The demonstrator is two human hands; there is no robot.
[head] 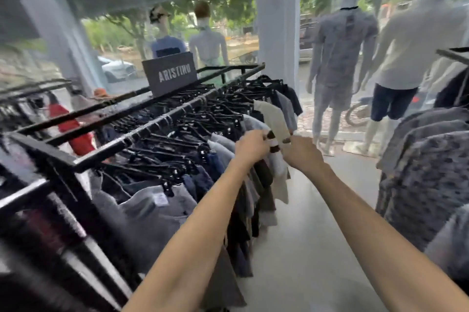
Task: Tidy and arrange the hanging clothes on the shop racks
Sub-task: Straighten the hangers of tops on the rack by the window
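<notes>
Evidently the left hand (251, 145) and right hand (302, 157) are pinching the striped cuff (272, 144) of a cream shirt (272, 115) hanging on the rack (157, 124). It looks soft and light, and is probably best shifted by the shoulders.

Grey, navy and cream hanging clothes (223, 159) packed on black hangers (193, 131) — along a black rack (142, 131)

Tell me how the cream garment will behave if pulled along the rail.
Probably floppy: the cream garment hangs in soft folds where the left hand and right hand hold it. Likely light: thin cloth. It may snag, since black hangers crowd the rail.
</notes>
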